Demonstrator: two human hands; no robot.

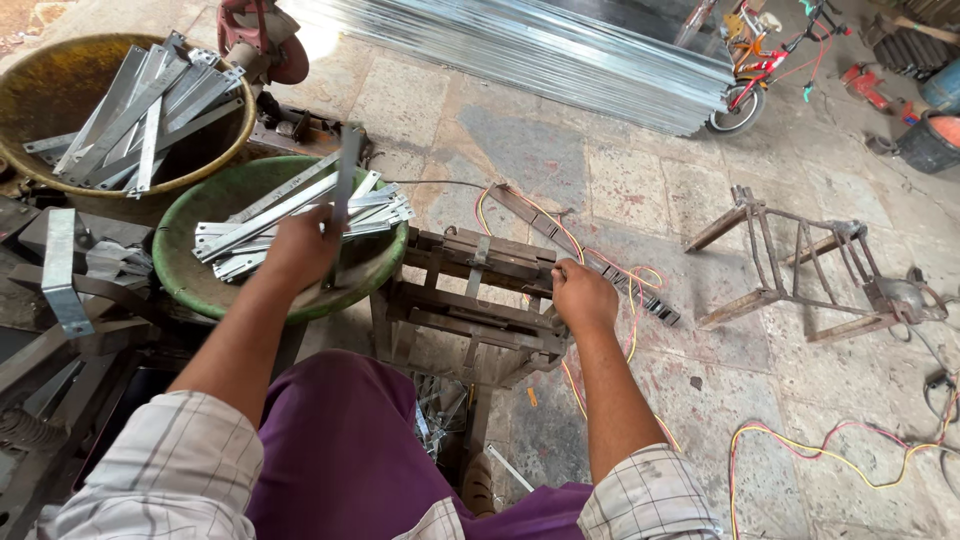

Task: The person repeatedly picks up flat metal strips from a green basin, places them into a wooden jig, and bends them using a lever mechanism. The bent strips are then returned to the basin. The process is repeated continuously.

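— Fingers of the left hand (298, 247) are seen clamped on what?

— A single flat metal strip (346, 172) is gripped by them and held upright over the green bowl (190, 275). The fingers of the right hand (582, 295) are curled together on the far edge of the dark metal press stand (478, 295); whether anything is pinched under them cannot be told.

— What is seen around the hands, largest first?

— A stone-slab floor (620, 180) is spread under everything. A long stack of shiny metal channels (530, 50) is laid across it at the top. A yellowish bowl (50, 95) is set at the upper left, filled with grey metal strips (140, 115). The green bowl is placed just beside it, nearer the person, and a loose pile of flat strips (250, 228) is held in it. A rusty welded frame (790, 265) is left lying on the floor, well apart to the right.

— And the smaller things?

— A small bicycle (765, 60) is parked against the end of the channel stack. A red-and-yellow cable (840, 455) is trailed over the slabs at the lower right. A bent strip (60, 270) is rested on the dark machine parts at the left.
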